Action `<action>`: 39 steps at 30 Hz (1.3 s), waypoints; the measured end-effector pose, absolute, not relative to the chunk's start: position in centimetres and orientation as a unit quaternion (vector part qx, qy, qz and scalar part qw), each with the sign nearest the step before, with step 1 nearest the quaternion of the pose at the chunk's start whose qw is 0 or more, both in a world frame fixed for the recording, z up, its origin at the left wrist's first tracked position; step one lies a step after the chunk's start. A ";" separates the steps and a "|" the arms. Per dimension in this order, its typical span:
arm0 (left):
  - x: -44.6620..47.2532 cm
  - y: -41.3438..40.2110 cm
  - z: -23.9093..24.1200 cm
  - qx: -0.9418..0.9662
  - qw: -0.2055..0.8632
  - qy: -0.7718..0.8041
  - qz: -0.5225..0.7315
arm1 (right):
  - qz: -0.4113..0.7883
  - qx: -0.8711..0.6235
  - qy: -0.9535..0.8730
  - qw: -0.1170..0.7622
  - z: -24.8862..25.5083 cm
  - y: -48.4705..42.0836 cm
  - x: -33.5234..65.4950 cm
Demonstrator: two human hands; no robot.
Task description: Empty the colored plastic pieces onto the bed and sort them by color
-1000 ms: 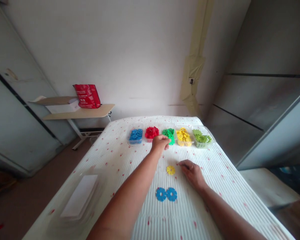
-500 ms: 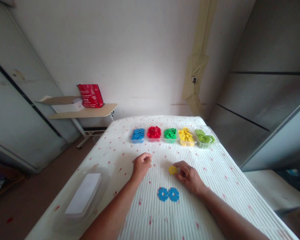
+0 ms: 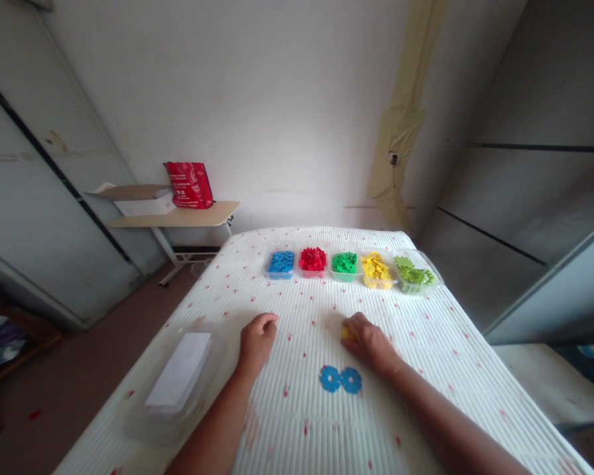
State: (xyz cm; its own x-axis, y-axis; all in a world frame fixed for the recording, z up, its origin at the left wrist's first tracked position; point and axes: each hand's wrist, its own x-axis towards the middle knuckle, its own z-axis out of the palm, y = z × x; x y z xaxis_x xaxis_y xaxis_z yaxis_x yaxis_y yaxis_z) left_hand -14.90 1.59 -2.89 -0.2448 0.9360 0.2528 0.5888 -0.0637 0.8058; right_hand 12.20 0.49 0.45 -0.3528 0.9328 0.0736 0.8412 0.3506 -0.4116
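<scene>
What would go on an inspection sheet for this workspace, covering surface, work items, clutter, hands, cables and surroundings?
Surface: ribbed white cloth with red marks.
Work items: five clear tubs in a row holding blue, red, green, yellow and light green pieces; two blue discs side by side nearer the person.
Clutter: clear plastic piece with a white rectangle, at left.
Hands: left hand loosely curled, nothing seen in it; right hand over a yellow disc, grip unclear.
Cables: nothing loose seen; wall socket amid tan tape.
Surroundings: red bag and box on a side table; grey cabinet at right.
</scene>
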 end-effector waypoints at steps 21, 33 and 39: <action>-15.1 1.5 -3.0 0.566 0.206 0.644 0.472 | 0.211 -0.463 -0.842 0.180 4.9 -0.3 13.7; -15.0 1.3 -2.5 0.548 0.220 0.643 0.488 | 0.218 -0.437 -0.867 0.101 2.6 -4.5 12.0; -15.0 1.4 -2.8 0.543 0.230 0.637 0.495 | 0.234 -0.438 -0.853 0.158 2.0 -4.9 10.2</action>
State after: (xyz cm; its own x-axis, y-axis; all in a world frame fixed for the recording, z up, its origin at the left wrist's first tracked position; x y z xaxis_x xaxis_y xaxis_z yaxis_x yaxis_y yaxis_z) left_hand -15.00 1.38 -2.81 -0.3031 0.9209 0.2449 0.4645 -0.0816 0.8818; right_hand 10.19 -4.89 1.98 -0.5659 0.8220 0.0644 0.6742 0.5063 -0.5377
